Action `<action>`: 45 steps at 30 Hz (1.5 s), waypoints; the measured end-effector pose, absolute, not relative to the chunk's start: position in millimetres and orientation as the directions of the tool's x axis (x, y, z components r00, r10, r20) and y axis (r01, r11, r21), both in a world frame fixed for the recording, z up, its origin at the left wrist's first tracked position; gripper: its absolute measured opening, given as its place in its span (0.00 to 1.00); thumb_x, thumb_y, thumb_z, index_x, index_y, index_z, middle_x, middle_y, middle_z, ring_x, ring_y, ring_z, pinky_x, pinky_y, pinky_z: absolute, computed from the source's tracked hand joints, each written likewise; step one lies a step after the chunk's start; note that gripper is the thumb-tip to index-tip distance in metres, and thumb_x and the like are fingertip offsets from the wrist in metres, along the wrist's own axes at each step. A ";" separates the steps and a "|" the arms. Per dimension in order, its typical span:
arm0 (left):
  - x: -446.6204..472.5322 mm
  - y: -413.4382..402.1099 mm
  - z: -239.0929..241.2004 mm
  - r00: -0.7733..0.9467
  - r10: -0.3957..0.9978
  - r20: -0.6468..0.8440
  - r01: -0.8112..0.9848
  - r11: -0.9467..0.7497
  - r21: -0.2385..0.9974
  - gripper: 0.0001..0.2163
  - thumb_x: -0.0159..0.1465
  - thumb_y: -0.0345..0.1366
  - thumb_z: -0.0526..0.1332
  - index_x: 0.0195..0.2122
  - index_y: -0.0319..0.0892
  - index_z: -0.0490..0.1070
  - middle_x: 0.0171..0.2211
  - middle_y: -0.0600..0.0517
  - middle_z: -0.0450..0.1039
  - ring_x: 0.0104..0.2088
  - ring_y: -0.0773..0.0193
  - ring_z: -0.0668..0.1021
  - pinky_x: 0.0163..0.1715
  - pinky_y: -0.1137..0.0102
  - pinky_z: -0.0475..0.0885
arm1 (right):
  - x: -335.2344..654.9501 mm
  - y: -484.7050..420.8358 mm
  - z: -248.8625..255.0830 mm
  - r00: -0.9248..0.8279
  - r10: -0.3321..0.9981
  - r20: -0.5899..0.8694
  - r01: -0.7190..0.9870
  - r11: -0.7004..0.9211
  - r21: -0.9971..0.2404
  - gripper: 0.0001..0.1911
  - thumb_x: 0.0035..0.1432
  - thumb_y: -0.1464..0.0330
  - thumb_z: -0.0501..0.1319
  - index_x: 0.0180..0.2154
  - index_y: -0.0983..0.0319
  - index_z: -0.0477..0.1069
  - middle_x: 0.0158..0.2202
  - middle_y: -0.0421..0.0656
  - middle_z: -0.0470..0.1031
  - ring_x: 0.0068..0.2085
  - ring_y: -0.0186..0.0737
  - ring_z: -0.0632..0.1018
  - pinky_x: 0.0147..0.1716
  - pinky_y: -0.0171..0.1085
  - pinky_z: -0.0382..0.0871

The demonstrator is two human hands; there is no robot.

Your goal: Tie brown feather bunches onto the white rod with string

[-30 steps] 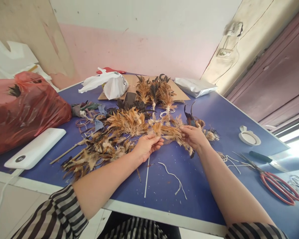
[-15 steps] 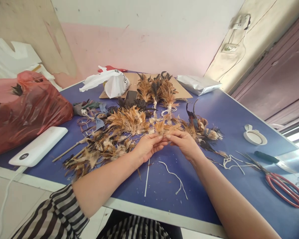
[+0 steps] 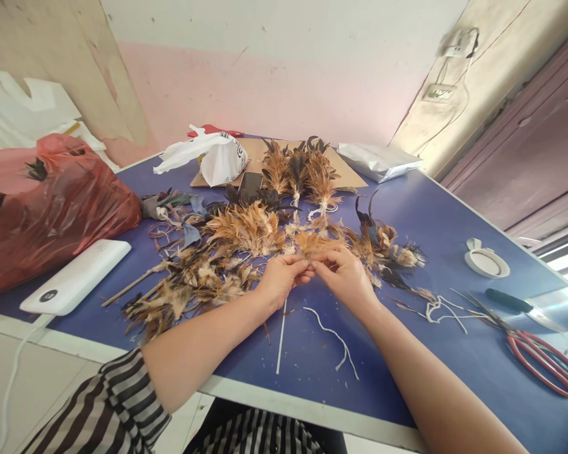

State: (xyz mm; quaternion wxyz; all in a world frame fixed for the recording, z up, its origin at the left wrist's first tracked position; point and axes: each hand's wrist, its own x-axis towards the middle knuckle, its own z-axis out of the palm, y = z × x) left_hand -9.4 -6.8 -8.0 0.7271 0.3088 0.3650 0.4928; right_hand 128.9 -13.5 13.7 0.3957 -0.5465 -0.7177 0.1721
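My left hand (image 3: 284, 276) and my right hand (image 3: 339, 270) meet at mid-table, thumbs and fingers pinched close together. Between their tips is a small tuft of orange-brown feathers (image 3: 308, 242); its lower end is hidden by my fingers. Just beyond to the left spreads a pile of orange feathers (image 3: 248, 228). Darker mottled feathers (image 3: 189, 290) lie beside my left forearm. A white string (image 3: 332, 337) and a thin white stick (image 3: 281, 340) rest on the table below my hands. Tied feather bunches (image 3: 319, 176) lie on cardboard at the back.
Red-handled scissors (image 3: 542, 359), a green-handled knife (image 3: 515, 302) and a white ring-shaped object (image 3: 486, 260) are on the right of the blue table (image 3: 388, 397). A white power bank (image 3: 78, 274) and a red plastic bag (image 3: 76, 208) sit left. A white plastic bag (image 3: 222, 161) stands behind.
My right hand has shifted slightly left, and its fingertips have closed in on my left hand's. The feather tuft stands more visibly above the fingertips. The other things stay where they were.
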 end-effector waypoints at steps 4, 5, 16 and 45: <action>-7.6 -9.1 -6.3 0.243 0.956 -0.165 -0.460 0.263 0.848 0.02 0.51 0.27 0.63 0.24 0.32 0.72 0.22 0.48 0.72 0.20 0.73 0.72 0.22 0.78 0.68 | 133.5 -9.2 14.5 -0.040 0.975 0.221 0.494 0.211 -0.844 0.07 0.46 0.64 0.61 0.26 0.61 0.72 0.24 0.42 0.72 0.26 0.36 0.69 0.27 0.36 0.63; -7.6 -9.5 -6.0 0.247 0.955 -0.163 -0.452 0.262 0.853 0.03 0.51 0.27 0.63 0.25 0.32 0.72 0.23 0.48 0.72 0.20 0.73 0.73 0.22 0.78 0.68 | 134.9 -7.9 14.5 -0.045 0.981 0.187 0.446 0.187 -0.875 0.08 0.46 0.64 0.60 0.26 0.62 0.72 0.24 0.41 0.72 0.25 0.35 0.69 0.27 0.36 0.63; -10.1 -11.2 -8.1 0.395 0.896 -0.204 -0.371 0.359 0.857 0.11 0.48 0.36 0.67 0.28 0.33 0.73 0.24 0.49 0.72 0.23 0.72 0.73 0.23 0.78 0.68 | 139.4 -7.9 15.3 -0.105 0.989 0.103 0.357 0.135 -0.925 0.08 0.44 0.65 0.60 0.25 0.64 0.70 0.23 0.39 0.71 0.25 0.33 0.69 0.27 0.34 0.63; -16.0 -1.6 -6.1 0.232 0.943 -0.239 -0.474 0.324 0.819 0.05 0.56 0.31 0.60 0.30 0.34 0.73 0.31 0.47 0.74 0.26 0.72 0.75 0.23 0.80 0.70 | 203.6 37.4 3.3 -0.005 0.965 0.263 0.951 0.086 -0.297 0.11 0.48 0.66 0.55 0.31 0.59 0.75 0.33 0.43 0.74 0.33 0.38 0.73 0.30 0.34 0.61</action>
